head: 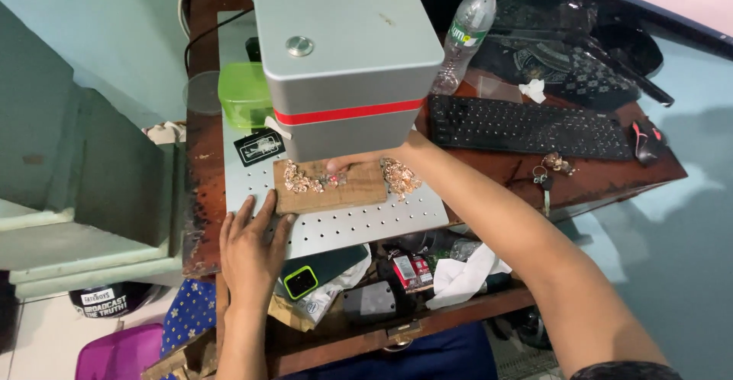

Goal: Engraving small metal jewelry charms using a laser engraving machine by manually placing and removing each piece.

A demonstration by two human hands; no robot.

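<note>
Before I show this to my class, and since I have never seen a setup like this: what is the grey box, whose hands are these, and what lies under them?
The picture comes from a camera on the person's head, looking down. The grey box with a red stripe is a machine head hanging over a perforated metal plate. A wooden board lies on that plate with small gold-coloured pieces on it. The left hand rests flat at the board's edge; the right hand reaches under the box, fingers on the board. A black keyboard and a plastic bottle sit behind.

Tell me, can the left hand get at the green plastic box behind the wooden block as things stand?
Probably yes: the left hand lies flat beside the wooden block, and nothing blocks the plate's left side up to the green box.
</note>
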